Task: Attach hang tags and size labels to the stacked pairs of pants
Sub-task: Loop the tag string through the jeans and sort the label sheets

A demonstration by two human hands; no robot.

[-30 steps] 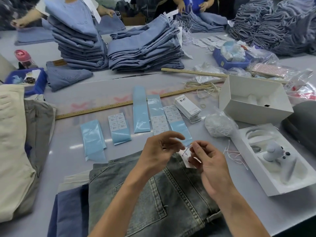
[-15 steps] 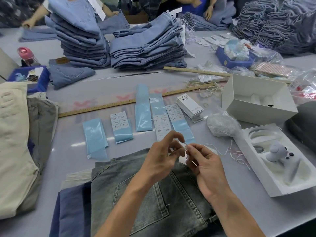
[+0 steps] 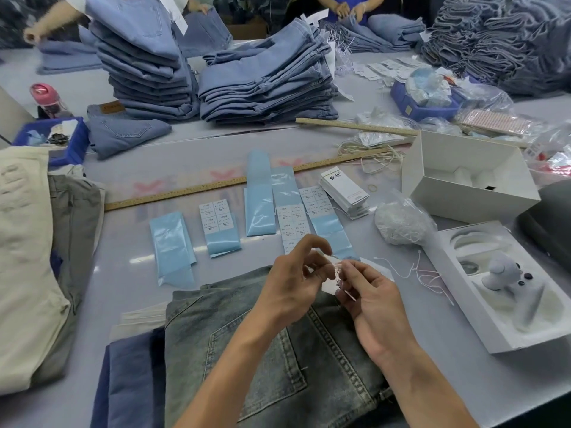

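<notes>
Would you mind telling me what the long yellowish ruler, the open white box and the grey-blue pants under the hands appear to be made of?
The long yellowish ruler looks like unvarnished wood: tan, matt, with printed tick marks. The open white box seems to be matt cardboard, given its thin, straight folded walls. The grey-blue pants look like faded washed denim, with a twill weave, pale stitched seams and a patch pocket.

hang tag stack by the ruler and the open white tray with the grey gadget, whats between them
In the head view, a clear plastic bag of white strings lies between the hang tag stack and the white tray, with a few loose strings on the table nearer the tray.
</notes>
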